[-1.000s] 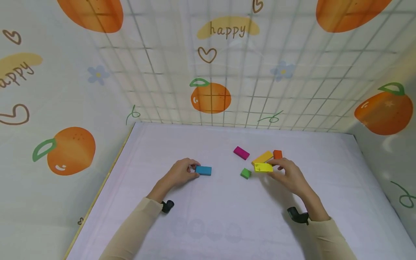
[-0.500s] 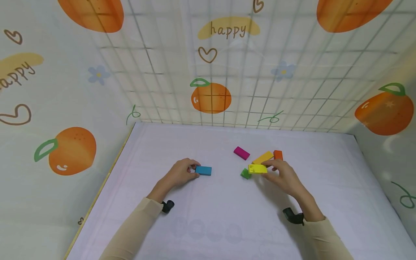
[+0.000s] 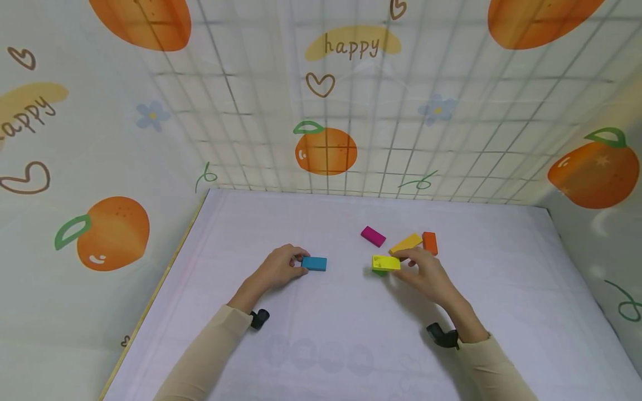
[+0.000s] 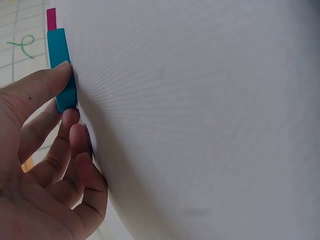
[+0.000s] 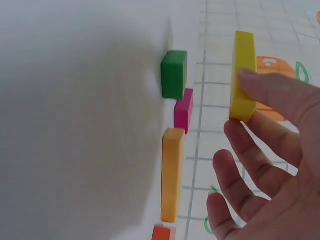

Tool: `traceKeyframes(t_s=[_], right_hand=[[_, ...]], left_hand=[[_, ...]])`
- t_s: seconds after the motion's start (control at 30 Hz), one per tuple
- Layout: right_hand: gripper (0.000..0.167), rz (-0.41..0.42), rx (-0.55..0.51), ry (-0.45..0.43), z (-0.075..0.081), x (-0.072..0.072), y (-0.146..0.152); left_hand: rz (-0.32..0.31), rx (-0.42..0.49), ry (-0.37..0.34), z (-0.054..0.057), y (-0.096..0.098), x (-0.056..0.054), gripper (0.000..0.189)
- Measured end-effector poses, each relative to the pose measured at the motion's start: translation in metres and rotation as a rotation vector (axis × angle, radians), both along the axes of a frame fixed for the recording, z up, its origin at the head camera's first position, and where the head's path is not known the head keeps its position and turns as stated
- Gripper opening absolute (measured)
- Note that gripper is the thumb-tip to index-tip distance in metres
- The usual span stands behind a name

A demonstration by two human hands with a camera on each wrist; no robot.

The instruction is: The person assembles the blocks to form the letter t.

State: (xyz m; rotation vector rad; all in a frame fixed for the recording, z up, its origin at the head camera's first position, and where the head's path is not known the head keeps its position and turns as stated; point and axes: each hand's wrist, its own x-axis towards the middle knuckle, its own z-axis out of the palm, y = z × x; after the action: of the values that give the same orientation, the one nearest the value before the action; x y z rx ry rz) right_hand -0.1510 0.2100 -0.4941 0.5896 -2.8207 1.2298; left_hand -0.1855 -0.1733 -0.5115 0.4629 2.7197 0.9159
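The left hand [image 3: 281, 266] pinches the left end of a flat blue rectangular block [image 3: 315, 263], apparently painted wood, at rest on the white-covered table [image 3: 326, 317]; most of its length projects rightward beyond the grip. Further right, a bright yellow rectangular block [image 3: 385, 263] of similar make is raised above a small green block [image 5: 172, 75], its free end leftward, its right end pinched by the right hand [image 3: 426, 275]. Both held pieces should prove light, stiff, slightly slick and sturdy; best hold: opposite long edges, near one end.
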Motion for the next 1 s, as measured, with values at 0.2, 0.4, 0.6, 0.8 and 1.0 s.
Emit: traceKeyframes(t_s=[0.2,0.4,0.6,0.8,1.0], right_hand=[[0.038,0.001,-0.002,0.0,0.0,0.003,-0.009],[0.035,-0.006,0.007,-0.011,0.0,0.003,-0.018],[0.035,0.002,0.018,-0.026,-0.004,0.0,-0.028],[0.036,0.007,0.022,-0.03,-0.006,-0.004,-0.039],[0.036,0.017,0.015,-0.029,-0.009,-0.007,-0.051]], left_hand=[[0.003,0.005,-0.011,0.002,0.0,0.001,0.036],[0.006,-0.01,-0.015,0.002,0.001,0.0,0.036],[0.008,-0.014,-0.017,0.002,0.001,0.0,0.036],[0.007,-0.015,-0.017,0.002,0.001,-0.002,0.037],[0.0,-0.022,-0.015,0.001,0.0,-0.003,0.037]])
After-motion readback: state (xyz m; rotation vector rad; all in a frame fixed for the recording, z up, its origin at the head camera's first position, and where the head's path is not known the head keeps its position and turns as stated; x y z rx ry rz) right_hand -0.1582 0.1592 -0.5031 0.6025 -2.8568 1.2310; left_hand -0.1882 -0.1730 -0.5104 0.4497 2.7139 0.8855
